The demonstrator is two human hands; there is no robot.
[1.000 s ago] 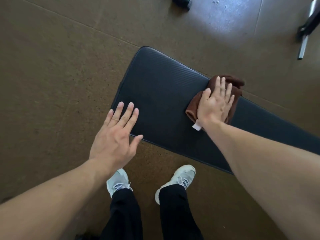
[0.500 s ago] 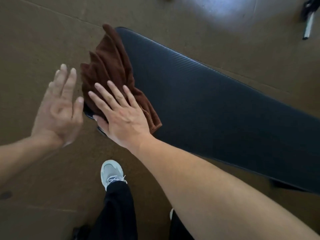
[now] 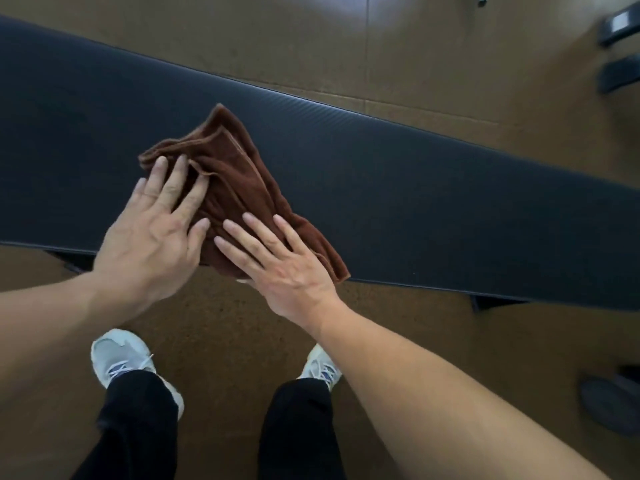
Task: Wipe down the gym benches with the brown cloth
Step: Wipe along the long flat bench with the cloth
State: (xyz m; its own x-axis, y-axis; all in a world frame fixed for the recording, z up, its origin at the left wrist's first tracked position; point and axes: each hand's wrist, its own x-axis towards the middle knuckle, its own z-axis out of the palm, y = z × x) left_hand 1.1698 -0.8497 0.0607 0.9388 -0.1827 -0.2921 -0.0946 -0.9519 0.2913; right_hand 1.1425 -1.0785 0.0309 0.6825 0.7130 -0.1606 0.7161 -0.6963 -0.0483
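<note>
A person stands over a long black gym bench (image 3: 415, 188) that runs across the whole view, its ribbed padded surface slanting slightly downward toward the right. At the left, the left hand (image 3: 152, 244) lies palm down with fingers spread and flat, not curled around anything; its fingertips (image 3: 161, 166) press onto the near-left edge of the brown cloth (image 3: 235, 181), while the heel of the hand hangs over the bench's near edge. The cloth sits rumpled and loosely folded on the bench top, roughly mid-width, with one corner pointing toward the far edge and its lower right corner reaching the near edge. Just right of the left hand, the right hand (image 3: 284, 268) also rests open and flat, fingers splayed, its fingers (image 3: 252, 226) laid on the cloth's near portion and its palm past the bench edge. Neither hand pinches or bunches the fabric; both simply bear down on it from the near side, with most of the cloth lying beyond the fingertips. The thumbs of the two hands are close together but apart. Below, two pale sneakers (image 3: 119, 358) and dark trouser legs (image 3: 138, 424) stand on brown speckled flooring (image 3: 221, 327). At the far right, dark blurred equipment (image 3: 620, 26) sits on the floor past the bench.
</note>
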